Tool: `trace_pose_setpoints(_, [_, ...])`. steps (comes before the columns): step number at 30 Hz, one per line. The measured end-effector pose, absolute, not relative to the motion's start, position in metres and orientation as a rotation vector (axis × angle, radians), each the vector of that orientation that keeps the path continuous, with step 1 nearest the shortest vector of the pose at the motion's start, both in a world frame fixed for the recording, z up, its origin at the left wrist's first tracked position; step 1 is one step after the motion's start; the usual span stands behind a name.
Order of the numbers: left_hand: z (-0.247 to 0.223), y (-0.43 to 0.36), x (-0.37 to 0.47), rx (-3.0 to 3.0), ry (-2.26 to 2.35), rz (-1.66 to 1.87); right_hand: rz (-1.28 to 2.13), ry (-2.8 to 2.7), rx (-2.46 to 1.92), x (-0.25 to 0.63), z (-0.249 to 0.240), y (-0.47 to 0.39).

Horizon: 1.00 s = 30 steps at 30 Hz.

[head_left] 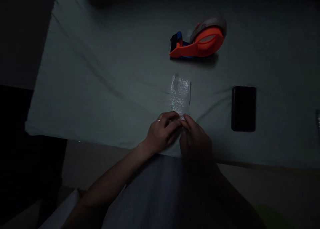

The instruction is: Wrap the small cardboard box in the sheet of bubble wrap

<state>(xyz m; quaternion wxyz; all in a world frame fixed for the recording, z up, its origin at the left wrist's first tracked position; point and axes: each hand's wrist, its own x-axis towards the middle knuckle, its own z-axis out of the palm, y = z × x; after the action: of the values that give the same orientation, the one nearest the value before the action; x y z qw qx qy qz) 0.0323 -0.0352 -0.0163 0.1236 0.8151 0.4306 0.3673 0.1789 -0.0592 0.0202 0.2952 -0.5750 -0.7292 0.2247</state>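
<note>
A small, flat piece of shiny, clear bubble wrap (pixel 180 94) lies on the cloth-covered table, its near end under my fingers. My left hand (pixel 163 130), with a ring on one finger, has its fingers bent and pressed together at that near edge. From the other side my right hand (pixel 196 137) pinches the same edge, its fingertips close to those of the left. Whether something is wrapped inside the bubble wrap cannot be made out in the dim light.
Beyond the bubble wrap stands an orange and blue tape dispenser (pixel 210 44) with a roll of tape on it. A black phone-like slab (pixel 243 109) lies to the right. The pale tablecloth (pixel 112 72) has creases, and its front edge runs just below my hands.
</note>
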Motion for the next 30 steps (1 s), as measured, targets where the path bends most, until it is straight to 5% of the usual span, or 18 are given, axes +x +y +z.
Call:
trace_pose_setpoints(9, [-0.017,-0.032,0.028,2.485,1.154,0.998,1.001,-1.513,-1.552,0.191,0.015,-0.055])
trace_pose_setpoints(12, [-0.017,-0.034,0.029,2.503,1.173,0.960,0.879,-1.314,-1.488,0.200,0.008,-0.055])
trace_pose_setpoints(17, [-0.015,-0.033,0.030,2.458,1.125,0.954,0.643,-1.723,-1.431,0.208,-0.004,-0.046])
trace_pose_setpoints(30, [-0.027,-0.030,0.038,2.413,1.134,0.977,0.715,-2.026,-1.402,0.197,-0.006,-0.026])
